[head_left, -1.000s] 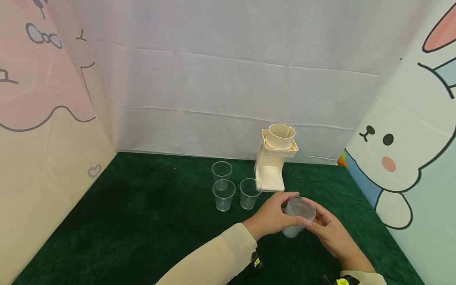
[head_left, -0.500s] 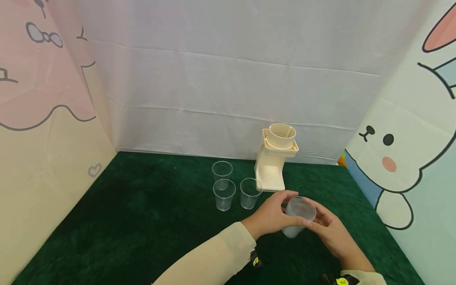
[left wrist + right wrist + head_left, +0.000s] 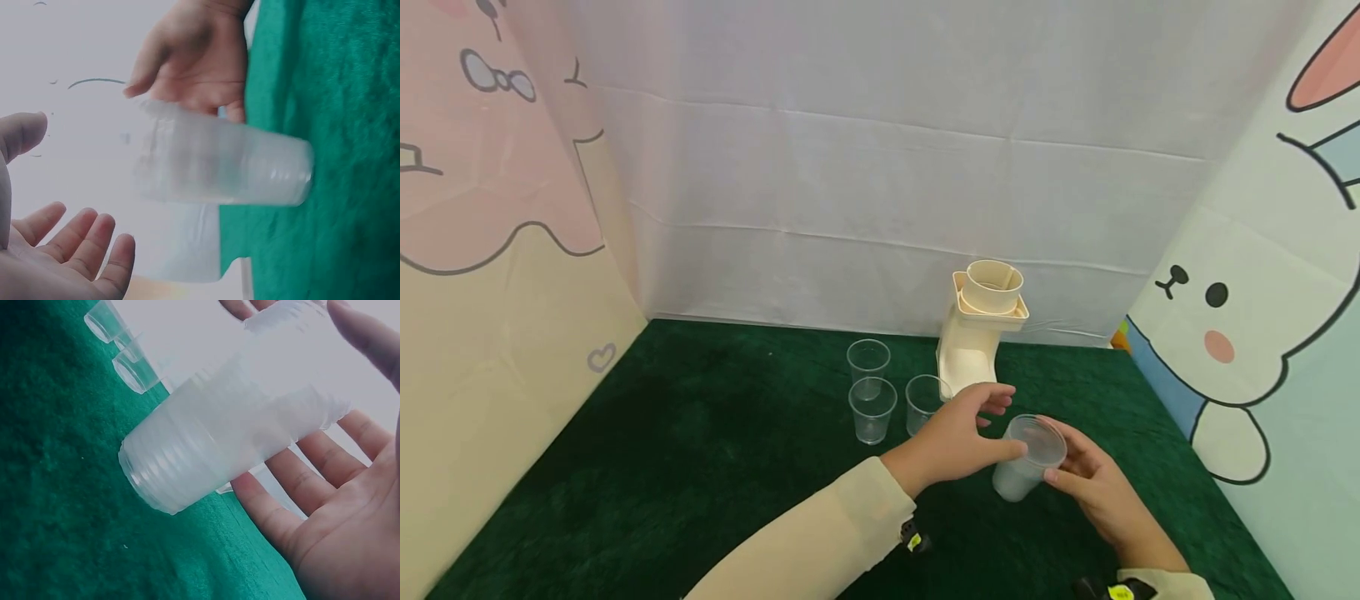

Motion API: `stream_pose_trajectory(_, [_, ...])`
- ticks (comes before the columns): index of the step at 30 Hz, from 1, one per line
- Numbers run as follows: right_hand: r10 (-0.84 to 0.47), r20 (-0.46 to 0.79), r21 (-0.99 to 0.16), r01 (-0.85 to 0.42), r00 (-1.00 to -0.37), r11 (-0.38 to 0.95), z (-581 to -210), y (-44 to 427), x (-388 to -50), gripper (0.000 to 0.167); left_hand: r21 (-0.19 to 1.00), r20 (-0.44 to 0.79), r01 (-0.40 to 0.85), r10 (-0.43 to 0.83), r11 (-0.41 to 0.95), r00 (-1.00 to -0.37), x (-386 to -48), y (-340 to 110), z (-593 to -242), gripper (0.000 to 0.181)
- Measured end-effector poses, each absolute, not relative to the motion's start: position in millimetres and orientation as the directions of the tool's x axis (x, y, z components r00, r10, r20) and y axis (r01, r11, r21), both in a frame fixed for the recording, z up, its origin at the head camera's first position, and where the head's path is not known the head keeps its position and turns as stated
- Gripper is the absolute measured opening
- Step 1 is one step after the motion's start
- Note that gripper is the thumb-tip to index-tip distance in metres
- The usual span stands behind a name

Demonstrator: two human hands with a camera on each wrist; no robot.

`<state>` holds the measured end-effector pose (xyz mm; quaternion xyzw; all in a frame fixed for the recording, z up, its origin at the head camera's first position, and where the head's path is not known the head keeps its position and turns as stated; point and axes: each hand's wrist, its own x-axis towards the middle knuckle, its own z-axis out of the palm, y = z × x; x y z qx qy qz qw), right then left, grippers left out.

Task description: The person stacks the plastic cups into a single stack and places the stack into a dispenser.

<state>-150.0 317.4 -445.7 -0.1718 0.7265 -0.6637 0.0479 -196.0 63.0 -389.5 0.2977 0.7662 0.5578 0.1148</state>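
Note:
My right hand (image 3: 1097,492) holds a stack of clear plastic cups (image 3: 1018,479), thumb on one side near the rims and fingers along the other. In the right wrist view the nested cups (image 3: 206,437) tilt, their closed end towards the green cloth. Just left of the stack, my left hand (image 3: 955,437) is spread open and holds nothing. The left wrist view shows a gap between its fingers (image 3: 94,247) and the stack. Three single clear cups stand upright farther left: a back one (image 3: 867,360), a front one (image 3: 872,412) and one (image 3: 921,404) partly behind my left hand.
A cream stand (image 3: 970,358) with a round cup-like holder (image 3: 992,287) on top stands at the back, beyond my left hand. Dark green cloth (image 3: 700,467) covers the table. A white curtain (image 3: 850,167) rises behind, with printed cartoon panels at both sides.
My left hand has let go of the cup stack and moved a little left and back. My right hand and the stack stay nearly where they were.

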Motion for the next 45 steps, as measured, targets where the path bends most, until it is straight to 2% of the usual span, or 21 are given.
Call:
stream_pose_trajectory(9, [-0.27, 0.15, -0.976, -0.187, -0.951, 0.116, -444.3, 317.8, -149.9, 0.05, 0.927, 0.164, 0.318, 0.547, 0.199, -0.821, -193.4, 35.7, -374.7, 0.066])
stream_pose_trajectory(20, [-0.233, 0.11, -0.981, -0.143, -0.966, 0.129, -443.0, 314.5, -149.1, 0.059, 0.912, 0.135, 0.308, 0.509, 0.272, -0.85, -196.5, 6.1, -376.4, 0.065])
stream_pose_trajectory(26, [-0.218, 0.076, -0.983, -0.11, -0.973, 0.145, -441.9, 314.7, -149.5, 0.055, 0.91, 0.109, 0.279, 0.472, 0.308, -0.875, -197.0, -12.8, -372.9, 0.067])
stream_pose_trajectory(45, [-0.184, 0.028, -0.98, -0.063, -0.982, 0.19, -436.6, 309.8, -147.1, 0.059, 0.896, 0.215, 0.334, 0.372, 0.293, -0.903, -210.7, -71.9, -373.5, 0.066])
